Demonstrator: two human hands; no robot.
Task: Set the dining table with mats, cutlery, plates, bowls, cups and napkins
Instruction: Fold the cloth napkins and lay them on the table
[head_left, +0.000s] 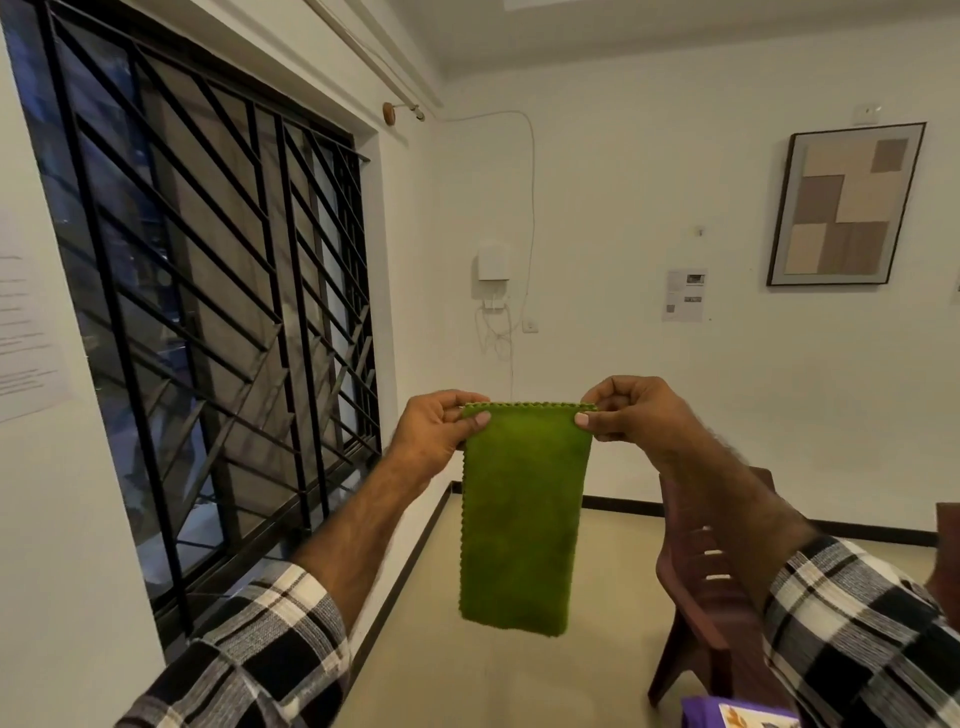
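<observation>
A green cloth napkin (522, 519) hangs folded in a long strip in front of me, above the floor. My left hand (439, 426) pinches its top left corner between thumb and fingers. My right hand (626, 410) pinches the top right corner the same way. The top edge is stretched level between both hands. The dining table itself is out of view.
A dark red plastic chair (706, 582) stands at the right, just behind my right forearm. A purple object (737, 714) shows at the bottom edge. A barred window (208, 312) fills the left wall; a framed picture (847, 205) hangs on the far wall.
</observation>
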